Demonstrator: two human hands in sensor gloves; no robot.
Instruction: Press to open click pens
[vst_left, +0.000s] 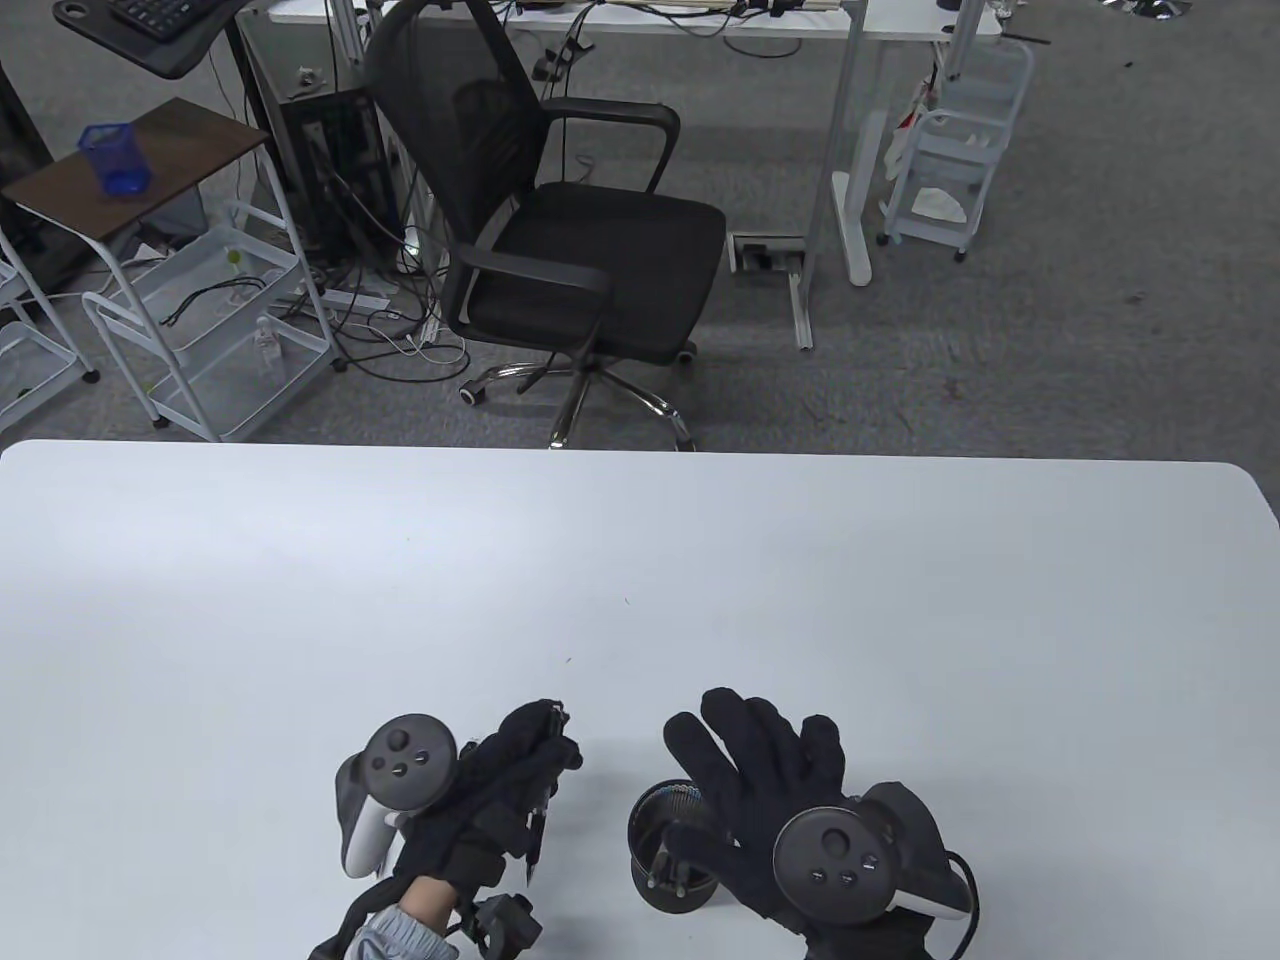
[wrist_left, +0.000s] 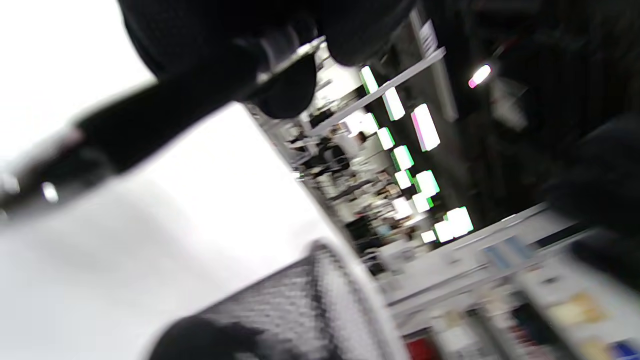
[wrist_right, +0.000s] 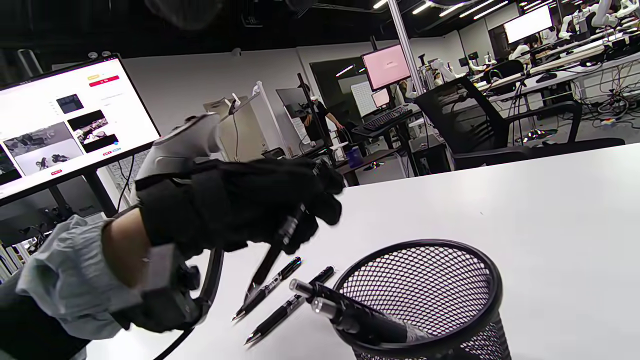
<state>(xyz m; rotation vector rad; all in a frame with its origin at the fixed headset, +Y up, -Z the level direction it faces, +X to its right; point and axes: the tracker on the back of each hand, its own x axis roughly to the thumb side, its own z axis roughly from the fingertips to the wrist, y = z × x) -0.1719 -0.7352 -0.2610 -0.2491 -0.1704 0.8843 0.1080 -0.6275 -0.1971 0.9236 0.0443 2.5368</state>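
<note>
near the six o'clock edge of the white worktop (vst_left: 640, 560), left hand (vst_left: 505, 775) with fingers (wrist_right: 320, 200) clamped round a black click pen (wrist_right: 270, 260), tip down, two more pens (wrist_right: 280, 295) lying beneath it, right hand (vst_left: 770, 790) fingers spread over a mesh pen cup (wrist_right: 425, 295) at its three o'clock, holding two pens (wrist_right: 350, 312)

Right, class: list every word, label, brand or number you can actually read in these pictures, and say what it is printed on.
No text is readable.
Big monitor: red banner and captions too small.
Pink monitor: blank glare.
Pens on the table and in the mesh cup: no visible print.
Left hand's pen: too small, and blurred in the left wrist view.
Trackers: plain buttons only.
</note>
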